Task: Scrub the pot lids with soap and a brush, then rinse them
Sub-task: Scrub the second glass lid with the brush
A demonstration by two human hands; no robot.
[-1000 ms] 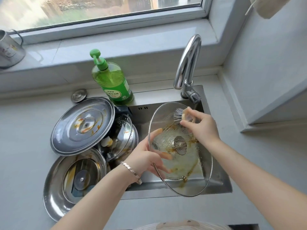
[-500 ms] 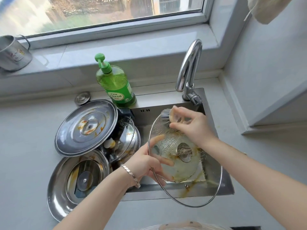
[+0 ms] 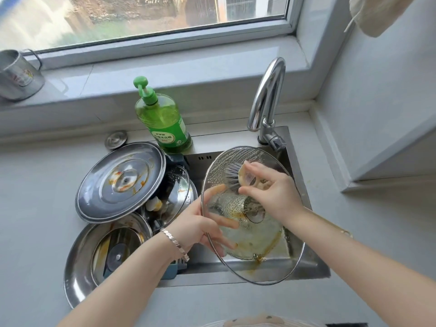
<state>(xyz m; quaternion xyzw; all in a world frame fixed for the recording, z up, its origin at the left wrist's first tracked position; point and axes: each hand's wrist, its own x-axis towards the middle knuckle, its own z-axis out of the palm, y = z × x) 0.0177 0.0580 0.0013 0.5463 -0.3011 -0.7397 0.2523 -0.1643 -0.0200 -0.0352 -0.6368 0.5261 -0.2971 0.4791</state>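
Since a second ago the brush (image 3: 232,178) has slid from the far rim of the glass lid (image 3: 266,263) down toward its left middle, and the right hand (image 3: 274,193) has come with it. Nearest, at the sink's near-left corner, a large steel lid (image 3: 79,267) lies dished-side up, half on the counter (image 3: 35,208), streaked orange and waiting its turn. Above the sink (image 3: 313,267) the left hand (image 3: 200,226) grips the glass lid by its left rim, thumb on the inner face and fingers behind the glass. It holds the lid tilted so the greasy inside faces the brush and drips fall into the basin. The right hand pinches the brush's pale head, bristles pressed to the glass; suds show across the far part, while orange grease remains near the knob and near rim. Farther left, a second steel lid (image 3: 118,182) leans on other lids. At the counter's far edge stand the soap bottle (image 3: 165,123) and the faucet (image 3: 266,97), not running, so rinsing is likely still ahead.
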